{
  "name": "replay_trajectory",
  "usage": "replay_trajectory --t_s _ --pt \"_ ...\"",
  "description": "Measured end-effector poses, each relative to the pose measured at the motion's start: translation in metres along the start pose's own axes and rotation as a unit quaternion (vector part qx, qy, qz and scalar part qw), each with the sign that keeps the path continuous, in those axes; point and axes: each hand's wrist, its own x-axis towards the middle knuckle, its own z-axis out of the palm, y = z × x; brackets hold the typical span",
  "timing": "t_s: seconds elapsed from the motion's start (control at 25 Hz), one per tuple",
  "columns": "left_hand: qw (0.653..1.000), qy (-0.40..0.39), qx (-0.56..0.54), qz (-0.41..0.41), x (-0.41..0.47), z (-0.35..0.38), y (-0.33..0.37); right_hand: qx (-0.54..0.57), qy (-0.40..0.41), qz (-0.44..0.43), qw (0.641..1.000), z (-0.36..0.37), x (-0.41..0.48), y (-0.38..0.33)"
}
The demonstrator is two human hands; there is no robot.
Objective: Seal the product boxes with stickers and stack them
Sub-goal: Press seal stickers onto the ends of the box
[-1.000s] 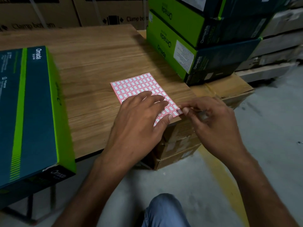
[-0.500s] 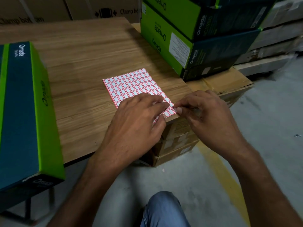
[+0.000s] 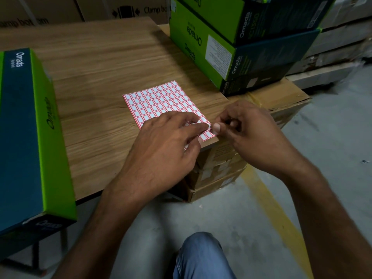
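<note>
**Head view.** The sticker sheet, a grid of red-bordered white labels, lies flat on the wooden surface.

- **Left hand:** The left hand rests on the near part of the sheet. Its grip is apart, with the fingers extended and pressed onto the labels, enclosing nothing.
- **Right hand:** The right hand is at the sheet's near right corner. Its grip is clamped on a single sticker, pinched between thumb and forefinger. Whether the sticker is wholly free of the sheet cannot be told.
- **Product boxes:** Left of the sheet and well apart from it, one green-and-blue product box lies flat on the surface. Beyond the sheet and to its right stands a stack of product boxes, resting on brown cartons.
- **Foreground:** Nearer the viewer than the sheet, a knee in blue jeans shows above the concrete floor.
</note>
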Motion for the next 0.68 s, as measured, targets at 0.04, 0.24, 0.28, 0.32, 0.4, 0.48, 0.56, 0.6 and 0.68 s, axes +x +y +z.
replay_trajectory --t_s 0.04,0.24,0.28,0.32,0.4,0.48,0.56,0.6,0.68 --pt "1.000 -0.008 -0.004 -0.001 0.001 -0.002 0.000 0.005 -0.006 0.003 1.000 0.000 0.003 0.000" --pt "0.999 -0.024 -0.032 -0.008 0.005 -0.006 -0.003 0.016 -0.052 -0.012 0.998 -0.005 0.010 0.005" --pt "0.999 -0.021 -0.036 -0.009 0.005 -0.005 -0.004 0.012 -0.055 -0.019 0.998 -0.006 0.010 0.004" --pt "0.999 -0.020 -0.038 -0.010 0.004 -0.004 -0.004 0.005 -0.054 -0.026 0.998 -0.006 0.010 0.004" --pt "0.999 -0.022 -0.042 -0.012 0.004 -0.003 -0.004 -0.017 -0.051 -0.039 0.998 -0.005 0.008 0.001" --pt "0.999 -0.021 -0.043 -0.011 0.005 -0.004 -0.005 -0.047 -0.047 -0.052 0.996 -0.001 0.007 0.000" --pt "0.999 -0.024 -0.040 -0.009 0.005 -0.004 -0.005 -0.067 -0.042 -0.058 0.995 0.002 0.004 0.000" --pt "0.999 -0.028 -0.038 -0.009 0.006 -0.004 -0.005 -0.067 -0.037 -0.056 0.995 0.002 0.002 0.000" --pt "0.999 -0.031 -0.041 -0.009 0.006 -0.004 -0.005 -0.052 -0.025 -0.050 0.997 0.002 -0.001 -0.001"
